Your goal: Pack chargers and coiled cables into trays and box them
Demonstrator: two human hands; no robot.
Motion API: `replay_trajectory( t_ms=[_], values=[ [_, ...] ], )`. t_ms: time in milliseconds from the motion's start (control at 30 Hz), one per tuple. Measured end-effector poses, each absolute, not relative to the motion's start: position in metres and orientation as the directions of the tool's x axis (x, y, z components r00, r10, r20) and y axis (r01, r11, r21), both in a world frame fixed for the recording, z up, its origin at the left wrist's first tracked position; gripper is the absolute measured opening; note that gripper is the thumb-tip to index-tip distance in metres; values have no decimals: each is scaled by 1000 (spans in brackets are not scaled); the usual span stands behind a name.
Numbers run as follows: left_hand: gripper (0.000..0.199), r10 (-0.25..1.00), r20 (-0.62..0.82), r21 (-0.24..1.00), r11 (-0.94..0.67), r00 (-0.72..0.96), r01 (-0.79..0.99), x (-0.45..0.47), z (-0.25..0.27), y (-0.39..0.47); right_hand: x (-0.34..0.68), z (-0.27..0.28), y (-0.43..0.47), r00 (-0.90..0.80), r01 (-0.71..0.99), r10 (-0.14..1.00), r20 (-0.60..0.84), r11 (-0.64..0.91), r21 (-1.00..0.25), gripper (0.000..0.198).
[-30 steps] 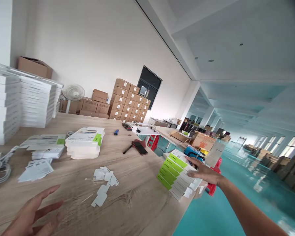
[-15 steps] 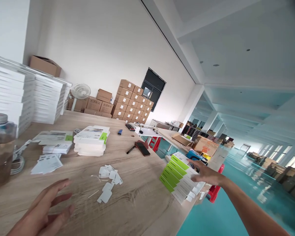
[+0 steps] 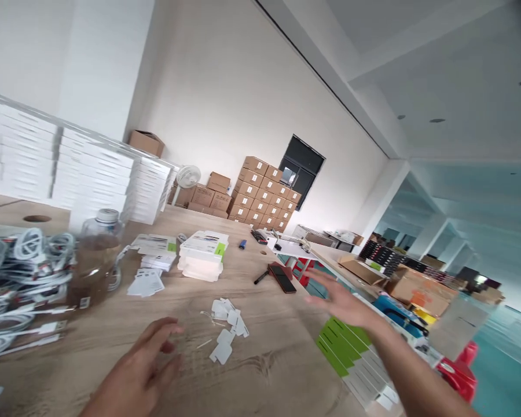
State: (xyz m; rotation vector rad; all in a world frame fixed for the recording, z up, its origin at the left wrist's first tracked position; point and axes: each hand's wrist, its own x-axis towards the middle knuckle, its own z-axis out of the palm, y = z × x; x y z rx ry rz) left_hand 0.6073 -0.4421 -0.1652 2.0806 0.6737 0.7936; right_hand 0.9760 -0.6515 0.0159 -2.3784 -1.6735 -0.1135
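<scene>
My left hand (image 3: 141, 362) hovers low over the wooden table with its fingers apart and nothing in them. Just right of it lie small white paper pieces (image 3: 223, 347). My right hand (image 3: 345, 301) is stretched out, empty, above and in front of a stack of green-and-white boxes (image 3: 345, 347) at the table's right edge; the forearm hides part of the stack. Farther off are a stack of flat white cartons with a green corner (image 3: 203, 255) and, left of it, white printed cards (image 3: 146, 282). A dark phone (image 3: 283, 280) lies beyond my right hand.
At the left stand a large plastic bottle (image 3: 93, 266) and a heap of white cables (image 3: 21, 278). Tall stacks of white boxes (image 3: 95, 174) line the table's back. Brown cartons (image 3: 263, 194) are piled by the wall. A red stool (image 3: 458, 370) stands at the right.
My right hand has come off the green-and-white boxes and moved left, over the table. The view has turned left, bringing the cables into sight. My left hand stays open and low.
</scene>
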Motion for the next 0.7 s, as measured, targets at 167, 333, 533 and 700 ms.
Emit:
replay_trajectory(
  t_ms=[167,333,533,700],
  values=[
    [25,681,263,772,-573,684,274,596,-144,-445,914,-26,-476,53,974,950,309,19,-224,76],
    [25,771,205,838,-457,604,299,590,-132,-442,879,-62,-387,64,957,914,401,58,-285,61],
    [40,852,-126,955,243,508,-171,587,-125,-426,854,-71,-439,53,939,791,609,169,-301,33],
    [51,762,-197,511,617,617,-598,569,-104,-426,802,-68,-532,-280,745,713,643,584,-323,32]
  ],
)
